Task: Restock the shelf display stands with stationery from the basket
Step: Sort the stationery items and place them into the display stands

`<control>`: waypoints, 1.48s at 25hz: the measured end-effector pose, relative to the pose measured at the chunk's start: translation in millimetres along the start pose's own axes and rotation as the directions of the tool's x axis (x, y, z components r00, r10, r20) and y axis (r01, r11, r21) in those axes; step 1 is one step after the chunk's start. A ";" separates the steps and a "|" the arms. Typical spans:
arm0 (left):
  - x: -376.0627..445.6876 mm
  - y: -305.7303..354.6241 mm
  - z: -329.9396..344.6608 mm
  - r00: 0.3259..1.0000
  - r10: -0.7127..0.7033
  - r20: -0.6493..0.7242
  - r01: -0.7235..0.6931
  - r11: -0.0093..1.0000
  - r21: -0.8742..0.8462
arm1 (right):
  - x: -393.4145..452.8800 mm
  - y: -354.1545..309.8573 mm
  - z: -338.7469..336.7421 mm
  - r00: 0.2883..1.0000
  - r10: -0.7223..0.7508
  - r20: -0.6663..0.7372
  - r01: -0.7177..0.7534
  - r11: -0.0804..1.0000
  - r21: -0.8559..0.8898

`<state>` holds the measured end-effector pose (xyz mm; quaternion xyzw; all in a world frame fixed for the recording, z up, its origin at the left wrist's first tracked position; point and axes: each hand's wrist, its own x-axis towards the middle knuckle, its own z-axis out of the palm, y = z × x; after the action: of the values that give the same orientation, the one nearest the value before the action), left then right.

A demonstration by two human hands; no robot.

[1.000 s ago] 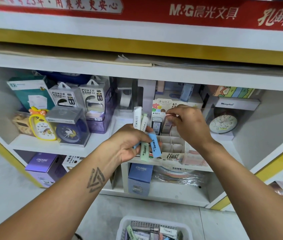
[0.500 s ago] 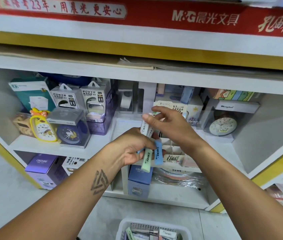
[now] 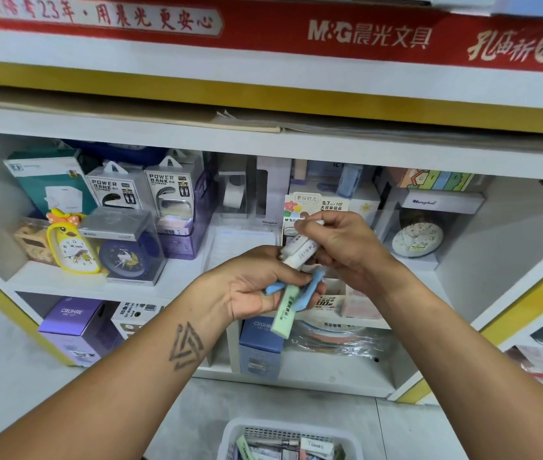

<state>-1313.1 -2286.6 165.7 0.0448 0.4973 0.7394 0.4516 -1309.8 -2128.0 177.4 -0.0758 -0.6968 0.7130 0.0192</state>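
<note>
My right hand [image 3: 346,250] has come back from the stand, pinching a white tube off the pastel bundle [image 3: 291,293] my left hand [image 3: 257,287] grips; next slot follows.

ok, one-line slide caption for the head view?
Left hand holds a bundle of lead cases while right hand pulls one out, above the basket.

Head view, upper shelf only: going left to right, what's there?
Teal box → yellow duck clock → navy clock in clear case → power bank boxes → pencil-lead display stand → white clock.
</note>
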 end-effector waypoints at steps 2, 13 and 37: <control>1.9 0.0 -1.5 0.999 -0.028 -0.028 0.027 0.998 -0.053 | 1.9 -4.2 -6.5 0.998 0.014 -0.056 -0.009 0.996 0.085; 14.4 -0.9 6.2 0.964 -0.092 -0.251 0.021 0.962 -0.272 | -10.2 -0.6 -6.4 0.992 0.121 0.025 -0.119 0.990 -0.082; -33.9 16.5 -36.2 0.915 0.078 -0.396 -0.125 0.988 -0.094 | -13.5 -17.6 -14.8 0.997 0.017 0.070 -0.012 0.997 -0.072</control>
<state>-1322.1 -2337.6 173.4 -0.1043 0.5302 0.7838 0.3061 -1295.9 -2114.6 195.8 -0.0562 -0.7215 0.6900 -0.0132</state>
